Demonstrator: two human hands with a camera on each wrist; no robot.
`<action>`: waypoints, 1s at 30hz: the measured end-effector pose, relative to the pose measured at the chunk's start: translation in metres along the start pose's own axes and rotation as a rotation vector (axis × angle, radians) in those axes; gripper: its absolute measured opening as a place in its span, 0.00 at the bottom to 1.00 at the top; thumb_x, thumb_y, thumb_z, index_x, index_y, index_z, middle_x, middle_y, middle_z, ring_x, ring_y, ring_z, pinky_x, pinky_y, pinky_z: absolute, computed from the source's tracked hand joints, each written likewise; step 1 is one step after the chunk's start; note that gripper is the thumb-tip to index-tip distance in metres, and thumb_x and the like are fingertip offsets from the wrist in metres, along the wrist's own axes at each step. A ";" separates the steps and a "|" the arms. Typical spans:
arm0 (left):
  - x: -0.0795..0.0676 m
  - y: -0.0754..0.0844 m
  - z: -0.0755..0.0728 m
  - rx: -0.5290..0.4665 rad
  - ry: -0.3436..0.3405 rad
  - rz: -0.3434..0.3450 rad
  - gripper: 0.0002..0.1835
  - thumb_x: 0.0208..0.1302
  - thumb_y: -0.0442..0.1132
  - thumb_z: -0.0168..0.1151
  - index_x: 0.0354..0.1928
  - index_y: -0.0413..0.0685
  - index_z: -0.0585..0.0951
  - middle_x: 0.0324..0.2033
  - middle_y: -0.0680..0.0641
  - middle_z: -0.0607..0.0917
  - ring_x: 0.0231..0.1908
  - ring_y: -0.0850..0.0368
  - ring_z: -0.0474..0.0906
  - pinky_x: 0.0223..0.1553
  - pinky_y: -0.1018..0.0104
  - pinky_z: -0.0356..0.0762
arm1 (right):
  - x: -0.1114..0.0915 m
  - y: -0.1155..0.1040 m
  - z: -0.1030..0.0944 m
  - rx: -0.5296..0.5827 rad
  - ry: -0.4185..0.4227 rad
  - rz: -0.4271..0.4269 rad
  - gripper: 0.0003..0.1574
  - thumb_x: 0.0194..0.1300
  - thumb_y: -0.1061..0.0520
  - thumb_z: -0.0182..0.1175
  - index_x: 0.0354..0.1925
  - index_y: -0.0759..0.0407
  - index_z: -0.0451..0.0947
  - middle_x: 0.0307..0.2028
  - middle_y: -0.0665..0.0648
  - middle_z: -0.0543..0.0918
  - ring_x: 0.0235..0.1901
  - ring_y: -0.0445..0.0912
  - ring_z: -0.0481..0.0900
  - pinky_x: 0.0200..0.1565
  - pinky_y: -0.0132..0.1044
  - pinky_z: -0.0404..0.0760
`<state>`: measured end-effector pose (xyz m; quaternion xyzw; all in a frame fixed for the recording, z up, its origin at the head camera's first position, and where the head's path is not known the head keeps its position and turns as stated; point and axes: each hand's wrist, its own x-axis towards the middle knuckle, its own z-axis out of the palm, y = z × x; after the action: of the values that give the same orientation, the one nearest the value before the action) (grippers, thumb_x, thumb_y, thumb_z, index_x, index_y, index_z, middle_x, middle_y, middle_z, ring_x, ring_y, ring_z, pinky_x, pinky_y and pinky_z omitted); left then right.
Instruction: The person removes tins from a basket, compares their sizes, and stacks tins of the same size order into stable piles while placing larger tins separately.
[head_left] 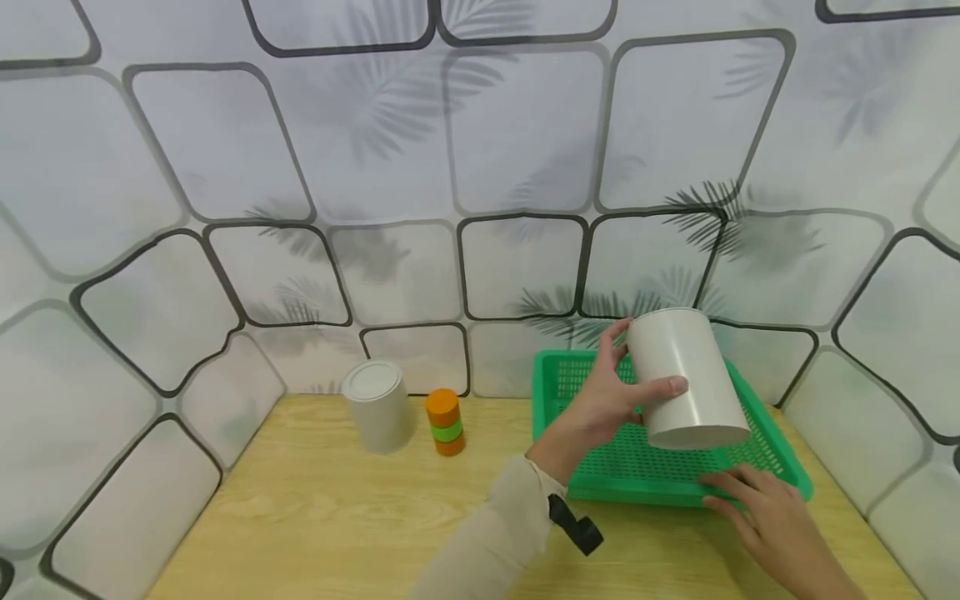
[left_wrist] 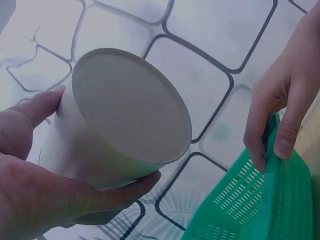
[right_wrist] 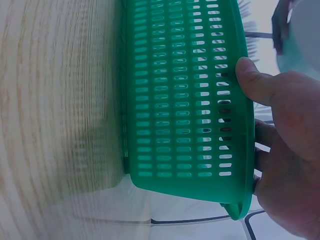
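Observation:
In the head view my left hand (head_left: 603,400) grips a large white cylindrical canister (head_left: 686,379) round its side, tilted and held over the green plastic basket (head_left: 630,492). The left wrist view shows one flat round end of the canister (left_wrist: 132,107), with thumb and fingers on opposite sides of its wall. My right hand (head_left: 765,517) pinches the basket's near rim toward its right corner. In the right wrist view the thumb lies on the outside of the perforated wall (right_wrist: 190,100) and the other fingers go over the rim to the inside.
On the wooden table (head_left: 315,508), left of the basket, stands a smaller white lidded can (head_left: 378,408). Beside it is a small orange container with a green band (head_left: 446,425). Patterned wall covering (head_left: 525,267) rises behind the table and along both sides.

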<state>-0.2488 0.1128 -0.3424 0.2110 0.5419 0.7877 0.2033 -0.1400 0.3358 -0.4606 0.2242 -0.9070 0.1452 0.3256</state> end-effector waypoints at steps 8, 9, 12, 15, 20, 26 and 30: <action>-0.029 0.006 -0.012 -0.008 -0.054 0.090 0.45 0.55 0.33 0.68 0.65 0.82 0.57 0.64 0.64 0.59 0.49 0.50 0.76 0.38 0.50 0.80 | -0.002 0.001 -0.004 -0.020 -0.015 0.036 0.25 0.41 0.61 0.75 0.40 0.45 0.82 0.33 0.39 0.76 0.27 0.34 0.71 0.23 0.32 0.67; -0.033 0.005 -0.014 0.010 -0.047 0.092 0.45 0.55 0.34 0.69 0.65 0.82 0.56 0.64 0.64 0.58 0.49 0.50 0.76 0.39 0.51 0.80 | -0.002 0.001 -0.005 -0.022 -0.012 0.036 0.25 0.41 0.61 0.75 0.40 0.45 0.82 0.33 0.40 0.77 0.27 0.35 0.72 0.23 0.33 0.67; -0.042 0.000 -0.022 0.043 -0.022 0.094 0.47 0.54 0.36 0.70 0.67 0.80 0.55 0.65 0.63 0.57 0.51 0.50 0.75 0.40 0.51 0.80 | -0.001 0.000 -0.006 -0.025 -0.003 0.030 0.24 0.41 0.61 0.75 0.40 0.46 0.83 0.33 0.41 0.77 0.27 0.37 0.73 0.23 0.34 0.69; -0.052 -0.003 -0.030 0.062 -0.004 0.099 0.49 0.52 0.37 0.72 0.68 0.80 0.53 0.66 0.62 0.56 0.52 0.50 0.74 0.40 0.51 0.80 | -0.001 0.000 -0.006 -0.035 -0.006 0.034 0.23 0.41 0.60 0.75 0.40 0.46 0.83 0.33 0.40 0.77 0.27 0.37 0.73 0.24 0.35 0.68; -0.071 -0.003 -0.046 0.056 -0.021 0.117 0.50 0.52 0.37 0.72 0.68 0.81 0.53 0.68 0.58 0.53 0.54 0.48 0.74 0.41 0.49 0.79 | -0.001 0.000 -0.003 -0.040 -0.019 0.043 0.23 0.43 0.60 0.74 0.41 0.46 0.83 0.32 0.40 0.76 0.27 0.37 0.72 0.25 0.36 0.68; -0.094 -0.002 -0.065 0.086 -0.017 0.122 0.50 0.51 0.37 0.72 0.68 0.76 0.53 0.69 0.55 0.53 0.53 0.45 0.74 0.42 0.48 0.79 | -0.002 -0.002 0.000 -0.026 -0.012 0.034 0.23 0.43 0.60 0.74 0.42 0.48 0.83 0.33 0.40 0.77 0.28 0.37 0.73 0.25 0.36 0.68; -0.106 -0.001 -0.076 0.129 -0.013 0.176 0.51 0.51 0.38 0.73 0.70 0.72 0.51 0.69 0.53 0.53 0.52 0.43 0.74 0.41 0.48 0.79 | 0.000 -0.004 0.000 -0.015 -0.002 0.029 0.24 0.42 0.61 0.74 0.41 0.48 0.83 0.33 0.40 0.77 0.27 0.36 0.73 0.25 0.36 0.68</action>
<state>-0.2024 -0.0034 -0.3796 0.2756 0.5696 0.7646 0.1226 -0.1378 0.3323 -0.4599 0.2086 -0.9115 0.1429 0.3243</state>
